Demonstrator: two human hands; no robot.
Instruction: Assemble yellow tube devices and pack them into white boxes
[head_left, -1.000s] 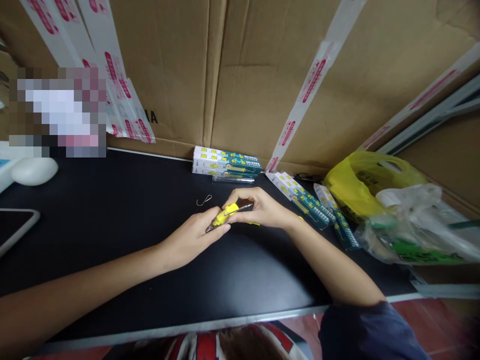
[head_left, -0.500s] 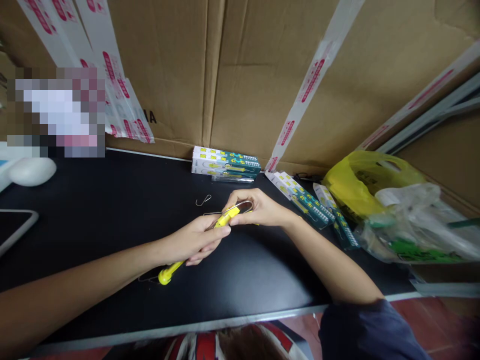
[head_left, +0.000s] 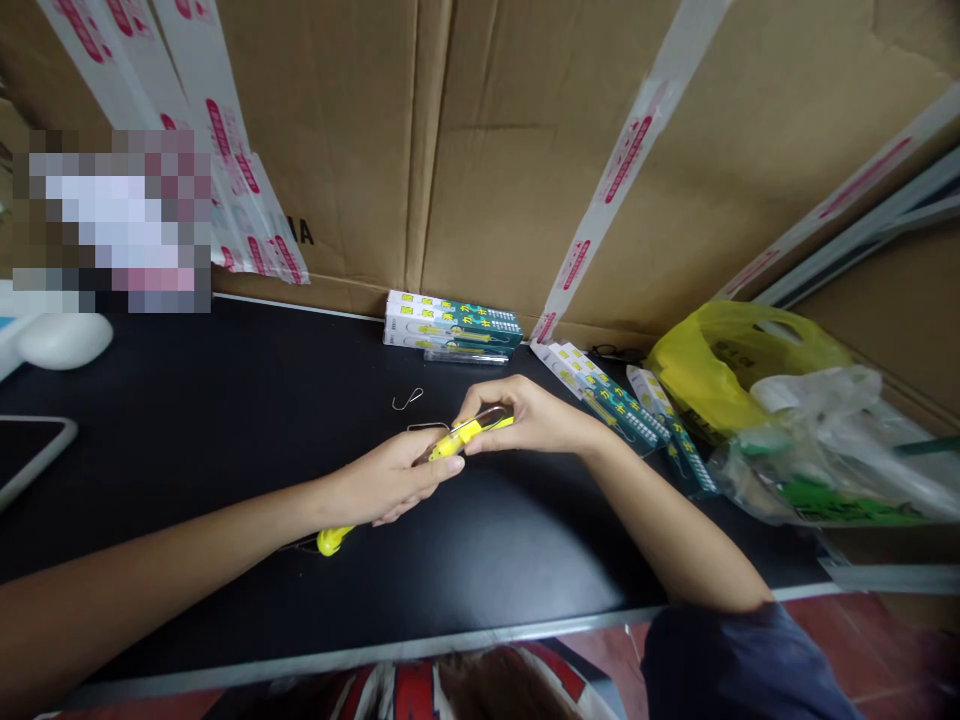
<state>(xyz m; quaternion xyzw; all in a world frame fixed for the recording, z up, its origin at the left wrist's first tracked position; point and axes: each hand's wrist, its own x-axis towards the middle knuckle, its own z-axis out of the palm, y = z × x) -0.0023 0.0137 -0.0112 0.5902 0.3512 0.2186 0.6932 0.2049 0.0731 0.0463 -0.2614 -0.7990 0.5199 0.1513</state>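
A spring scale with yellow ends runs diagonally through my left hand, which is closed around its middle. Its lower yellow end pokes out below my left wrist, with thin wire beside it. Past my left thumb shows the upper yellow part, with a bent metal wire loop along it. My right hand pinches this upper end between thumb and fingers, and a yellow strip shows there. The scale's middle is hidden by my left fingers. Behind my hands a small wire hook lies on the black table.
Printed boxes are stacked against the cardboard wall, and more boxes lie to the right. A yellow plastic bag and a clear bag sit at far right. At left are a white-framed device and a rounded white object.
The spring scale has shifted slightly up and right, with less of its lower end showing. My right hand has moved a little right, and the yellow strip shows more clearly in it.
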